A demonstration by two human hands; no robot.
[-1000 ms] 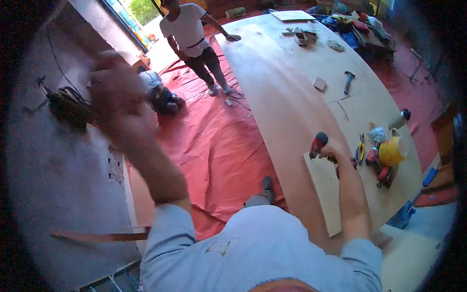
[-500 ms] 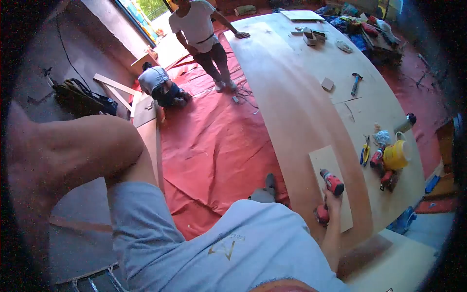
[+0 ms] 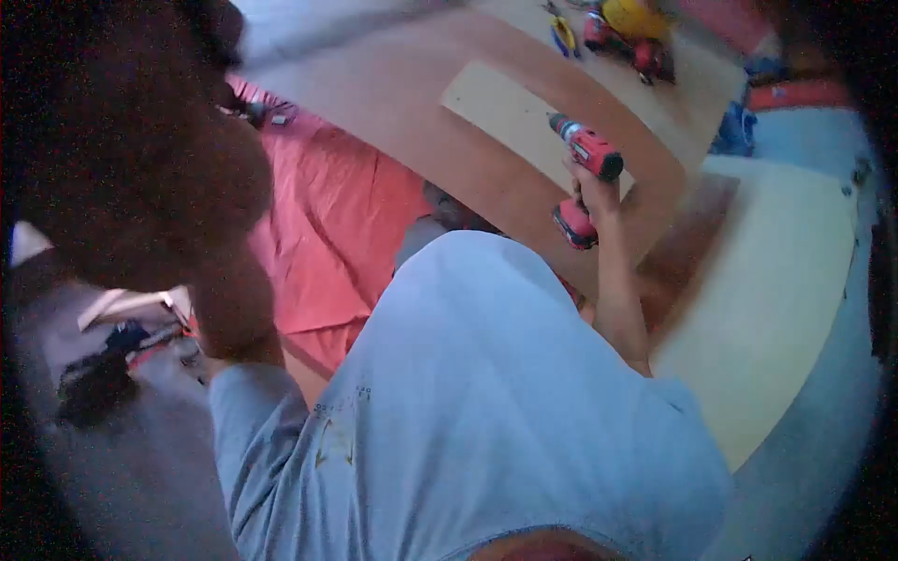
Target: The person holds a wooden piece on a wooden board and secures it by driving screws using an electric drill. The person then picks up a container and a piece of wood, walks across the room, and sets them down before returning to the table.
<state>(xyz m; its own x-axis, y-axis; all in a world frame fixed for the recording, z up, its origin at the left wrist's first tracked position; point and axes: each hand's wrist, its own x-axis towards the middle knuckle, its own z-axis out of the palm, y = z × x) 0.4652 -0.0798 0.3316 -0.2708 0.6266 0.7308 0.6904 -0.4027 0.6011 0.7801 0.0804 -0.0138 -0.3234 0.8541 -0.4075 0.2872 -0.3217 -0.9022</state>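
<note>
My right hand (image 3: 599, 190) is wrapped round the grip of a red and black cordless drill (image 3: 587, 150). The drill's chuck points to the upper left, above a narrow pale wooden board (image 3: 498, 107). That board lies on a large curved plywood sheet (image 3: 393, 93). My left arm (image 3: 140, 178) is bent up close to the camera, dark and blurred across the upper left. The fingers of my left hand cannot be made out.
Yellow-handled pliers (image 3: 563, 35), another red power tool (image 3: 645, 58) and a yellow object (image 3: 636, 17) rest on the plywood. Red sheeting (image 3: 327, 206) covers the floor at left. A pale panel (image 3: 776, 280) stands at right. Blurred items (image 3: 150, 346) lie at lower left.
My view has tilted down and turned, so the two people and the hammer are out of sight. The drill stays in my right hand. My left arm now fills the upper left.
</note>
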